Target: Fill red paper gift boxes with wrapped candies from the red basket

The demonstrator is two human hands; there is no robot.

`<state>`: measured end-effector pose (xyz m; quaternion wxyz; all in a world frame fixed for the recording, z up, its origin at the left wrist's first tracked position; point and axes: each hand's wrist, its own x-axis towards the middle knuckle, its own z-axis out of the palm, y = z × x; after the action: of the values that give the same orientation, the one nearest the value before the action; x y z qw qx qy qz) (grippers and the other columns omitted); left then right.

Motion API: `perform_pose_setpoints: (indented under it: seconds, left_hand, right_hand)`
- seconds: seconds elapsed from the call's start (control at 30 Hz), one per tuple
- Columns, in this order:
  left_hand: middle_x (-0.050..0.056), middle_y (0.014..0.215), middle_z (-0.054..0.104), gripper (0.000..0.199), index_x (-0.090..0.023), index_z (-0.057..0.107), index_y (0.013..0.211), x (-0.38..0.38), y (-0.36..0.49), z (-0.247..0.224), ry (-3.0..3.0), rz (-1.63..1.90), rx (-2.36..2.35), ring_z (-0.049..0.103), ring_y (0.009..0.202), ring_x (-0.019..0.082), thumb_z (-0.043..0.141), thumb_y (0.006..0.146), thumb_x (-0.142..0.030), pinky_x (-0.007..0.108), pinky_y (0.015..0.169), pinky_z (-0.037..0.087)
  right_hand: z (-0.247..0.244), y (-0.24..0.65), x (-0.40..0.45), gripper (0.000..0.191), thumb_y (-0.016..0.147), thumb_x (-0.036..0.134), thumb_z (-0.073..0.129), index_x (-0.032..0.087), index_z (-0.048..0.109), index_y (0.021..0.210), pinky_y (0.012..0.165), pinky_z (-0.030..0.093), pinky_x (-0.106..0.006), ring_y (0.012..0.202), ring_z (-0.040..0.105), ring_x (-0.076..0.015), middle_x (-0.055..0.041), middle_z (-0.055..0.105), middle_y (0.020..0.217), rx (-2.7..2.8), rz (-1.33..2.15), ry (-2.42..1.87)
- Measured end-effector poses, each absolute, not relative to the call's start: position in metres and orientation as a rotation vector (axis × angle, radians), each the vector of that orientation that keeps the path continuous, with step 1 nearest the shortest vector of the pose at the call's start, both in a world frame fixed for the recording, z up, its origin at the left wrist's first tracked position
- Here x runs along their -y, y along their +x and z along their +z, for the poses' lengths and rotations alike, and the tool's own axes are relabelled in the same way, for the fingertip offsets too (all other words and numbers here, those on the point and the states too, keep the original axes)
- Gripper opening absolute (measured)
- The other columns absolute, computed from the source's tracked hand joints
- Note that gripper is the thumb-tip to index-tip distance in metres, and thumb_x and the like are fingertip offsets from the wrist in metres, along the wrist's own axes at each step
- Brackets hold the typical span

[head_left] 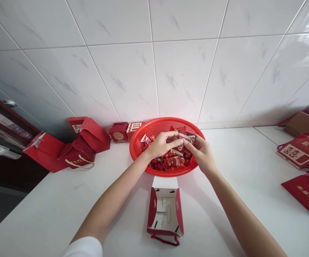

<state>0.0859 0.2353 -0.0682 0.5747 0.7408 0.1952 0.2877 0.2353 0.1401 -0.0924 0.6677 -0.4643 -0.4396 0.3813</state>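
Note:
Over a red plastic basket (167, 174) full of wrapped candies (171, 162), both of my hands meet at the fingertips. My left hand (163, 144) pinches the left edge of a red and white candy packet (185, 137). My right hand (201, 155) grips the same packet from the right, thumb in front and fingers partly hidden behind. In front of the basket, between my forearms, lies an open red gift box (167, 210). Its white inside faces up with nothing in it, and a dark red cord handle (166, 241) hangs at the near end.
Red gift boxes (81, 151) cluster at the left, with two small boxes (119, 132) against the tiled wall (122, 78). More red boxes (301, 153) and a brown-sided box (305, 121) stand at the right. The white tabletop (111, 207) ends at the left beside a dark cabinet.

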Motion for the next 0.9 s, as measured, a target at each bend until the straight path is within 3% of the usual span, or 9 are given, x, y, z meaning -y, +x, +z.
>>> perform_pose_setpoints:
  seconds: [0.27, 0.5, 0.73, 0.9]
  left_hand:
    - [0.004, 0.088, 0.074, 0.031, -0.015, 0.071, 0.086, -0.233, 0.089, -0.067, 1.667, 0.775, -0.468, 0.069, 0.084, 0.019, 0.08, 0.079, -0.045, 0.032, 0.08, 0.054]
    - [0.006, 0.092, 0.075, 0.028, -0.015, 0.074, 0.093, -0.235, 0.087, -0.066, 1.672, 0.761, -0.497, 0.069, 0.088, 0.02, 0.08, 0.078, -0.037, 0.034, 0.083, 0.055]
    - [0.007, 0.094, 0.076, 0.03, -0.015, 0.075, 0.093, -0.236, 0.088, -0.068, 1.718, 0.751, -0.465, 0.071, 0.088, 0.02, 0.079, 0.079, -0.042, 0.034, 0.083, 0.056]
    - [0.007, 0.09, 0.077, 0.043, -0.016, 0.073, 0.104, -0.283, 0.065, -0.064, 1.748, 0.94, -0.613, 0.072, 0.086, 0.021, 0.073, 0.081, -0.051, 0.039, 0.09, 0.056]
  right_hand:
    - [-0.09, 0.237, -0.14, 0.047, 0.068, 0.042, 0.091, 0.023, 0.072, 0.107, 0.092, 0.059, -0.042, 0.102, 0.073, -0.0266, -0.0071, 0.079, 0.107, 1.055, 0.947, -1.004]
    - [-0.093, 0.238, -0.139, 0.041, 0.072, 0.042, 0.087, 0.022, 0.072, 0.104, 0.088, 0.061, -0.044, 0.095, 0.074, -0.0261, -0.0061, 0.079, 0.101, 1.048, 0.883, -1.045]
    - [-0.092, 0.239, -0.14, 0.043, 0.07, 0.046, 0.089, 0.022, 0.073, 0.103, 0.086, 0.061, -0.041, 0.094, 0.074, -0.0259, -0.0061, 0.079, 0.099, 1.042, 0.968, -1.023]
    - [-0.092, 0.239, -0.14, 0.041, 0.071, 0.046, 0.088, 0.022, 0.073, 0.101, 0.087, 0.061, -0.042, 0.096, 0.074, -0.0263, -0.006, 0.08, 0.101, 0.971, 0.932, -0.995]
